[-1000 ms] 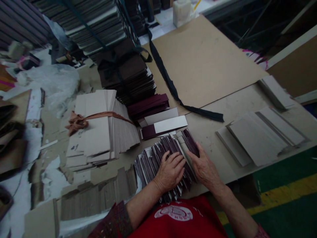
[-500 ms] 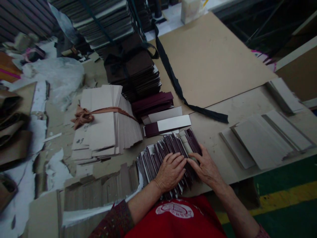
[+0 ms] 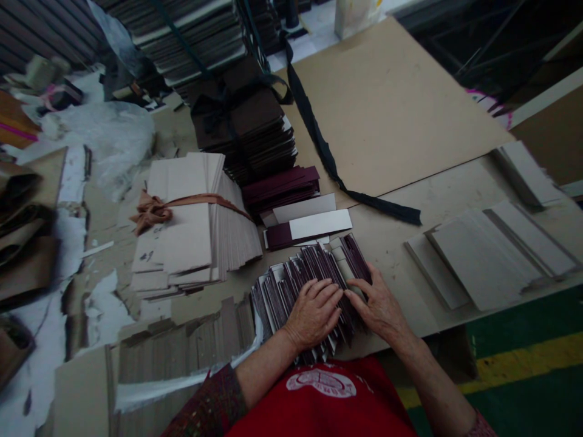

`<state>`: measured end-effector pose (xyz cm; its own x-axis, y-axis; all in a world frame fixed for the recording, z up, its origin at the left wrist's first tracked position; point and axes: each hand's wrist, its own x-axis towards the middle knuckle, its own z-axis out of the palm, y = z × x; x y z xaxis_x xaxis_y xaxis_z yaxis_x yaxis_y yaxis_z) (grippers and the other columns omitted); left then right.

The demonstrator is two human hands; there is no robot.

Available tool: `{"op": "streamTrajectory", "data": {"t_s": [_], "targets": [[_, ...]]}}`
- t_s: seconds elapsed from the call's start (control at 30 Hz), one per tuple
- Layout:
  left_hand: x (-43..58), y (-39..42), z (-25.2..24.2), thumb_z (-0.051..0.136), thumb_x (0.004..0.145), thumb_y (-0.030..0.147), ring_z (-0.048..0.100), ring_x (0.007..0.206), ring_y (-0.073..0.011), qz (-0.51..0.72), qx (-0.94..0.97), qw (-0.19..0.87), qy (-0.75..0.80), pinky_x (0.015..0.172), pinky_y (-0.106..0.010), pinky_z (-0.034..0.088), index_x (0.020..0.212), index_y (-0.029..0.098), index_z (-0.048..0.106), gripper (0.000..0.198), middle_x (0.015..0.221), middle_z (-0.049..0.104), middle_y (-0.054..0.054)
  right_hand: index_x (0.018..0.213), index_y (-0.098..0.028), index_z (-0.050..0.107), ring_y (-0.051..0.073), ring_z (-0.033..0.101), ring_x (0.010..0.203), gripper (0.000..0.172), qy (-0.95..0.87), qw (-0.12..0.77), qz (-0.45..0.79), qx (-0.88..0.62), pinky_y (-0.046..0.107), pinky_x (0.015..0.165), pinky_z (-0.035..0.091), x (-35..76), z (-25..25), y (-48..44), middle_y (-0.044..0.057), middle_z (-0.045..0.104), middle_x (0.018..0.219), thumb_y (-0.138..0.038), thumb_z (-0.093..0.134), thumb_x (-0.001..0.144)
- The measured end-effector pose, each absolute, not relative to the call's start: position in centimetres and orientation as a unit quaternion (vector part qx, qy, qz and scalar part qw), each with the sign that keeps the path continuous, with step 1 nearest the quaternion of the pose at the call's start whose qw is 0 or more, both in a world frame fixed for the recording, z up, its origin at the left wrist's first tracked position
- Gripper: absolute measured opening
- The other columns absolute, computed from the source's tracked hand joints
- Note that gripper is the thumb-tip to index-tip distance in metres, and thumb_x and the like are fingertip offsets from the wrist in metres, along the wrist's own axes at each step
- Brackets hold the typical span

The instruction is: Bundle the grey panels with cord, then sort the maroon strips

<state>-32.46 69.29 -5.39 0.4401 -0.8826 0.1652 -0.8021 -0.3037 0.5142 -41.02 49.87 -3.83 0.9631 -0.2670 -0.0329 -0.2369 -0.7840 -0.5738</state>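
Observation:
A row of maroon and white card pieces (image 3: 282, 288) stands on edge, packed tightly, at the table's front edge. Across its top lies my left hand (image 3: 314, 312), palm down with fingers stretched out. My right hand (image 3: 380, 309) is at the row's right end, thumb and forefinger closed over the end cards; its other fingertips are partly hidden. A pale greyish strip (image 3: 337, 258) shows among the cards near that end. Just behind the row lie a white-and-maroon card strip (image 3: 321, 224) and a stack of maroon pieces (image 3: 282, 188).
Left of the row are a beige card bundle (image 3: 186, 243) tied with brown cloth and a packed row of grey board strips (image 3: 182, 358). Dark bundled stacks (image 3: 246, 127) rise behind. A black strap (image 3: 319, 139) crosses a large board (image 3: 378, 103). Grey boards (image 3: 487, 261) lie at right.
The view has shifted very slightly. Both hands stay in the same place on the card row.

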Motion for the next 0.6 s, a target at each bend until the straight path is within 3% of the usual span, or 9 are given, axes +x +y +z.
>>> {"op": "streamTrajectory", "data": {"t_s": [0.13, 0.3, 0.43, 0.6], "targets": [[-32.4, 69.3, -5.3, 0.050, 0.100, 0.030, 0.048, 0.132, -0.0259, -0.066, 0.802, 0.278, -0.525, 0.114, -0.049, 0.034, 0.135, 0.018, 0.054, 0.038, 0.135, 0.062, -0.008, 0.120, -0.019, 0.067, 0.034, 0.039, 0.139, 0.030, 0.127, 0.284, -0.036, -0.950, 0.052, 0.110, 0.044, -41.1, -4.2, 49.9, 0.017, 0.031, 0.152, -0.030, 0.052, 0.096], [-32.3, 69.3, -5.2, 0.050, 0.099, 0.028, 0.049, 0.132, -0.0259, -0.051, 0.796, 0.295, -0.526, 0.114, -0.049, 0.035, 0.132, 0.016, 0.056, 0.036, 0.133, 0.064, -0.008, 0.139, -0.020, 0.056, 0.034, 0.029, 0.145, 0.044, 0.107, 0.275, -0.046, -0.954, 0.053, 0.112, 0.042, -41.5, -4.8, 49.9, 0.015, 0.016, 0.161, -0.016, 0.041, 0.098], [-32.3, 69.3, -5.2, 0.051, 0.098, 0.027, 0.049, 0.132, -0.0260, -0.050, 0.797, 0.297, -0.524, 0.113, -0.049, 0.036, 0.131, 0.015, 0.057, 0.035, 0.132, 0.064, -0.009, 0.130, -0.021, 0.064, 0.034, 0.027, 0.146, 0.039, 0.106, 0.281, -0.044, -0.953, 0.053, 0.113, 0.041, -41.5, -4.7, 50.0, 0.012, 0.015, 0.163, -0.017, 0.041, 0.099], [-32.5, 69.4, -5.4, 0.053, 0.096, 0.025, 0.049, 0.133, -0.0259, -0.055, 0.799, 0.297, -0.520, 0.114, -0.049, 0.038, 0.131, 0.016, 0.056, 0.037, 0.131, 0.064, -0.011, 0.116, -0.018, 0.068, 0.035, 0.035, 0.142, 0.029, 0.125, 0.291, -0.035, -0.948, 0.052, 0.112, 0.042, -40.9, -4.0, 50.3, 0.016, 0.025, 0.157, -0.035, 0.054, 0.097]]}}
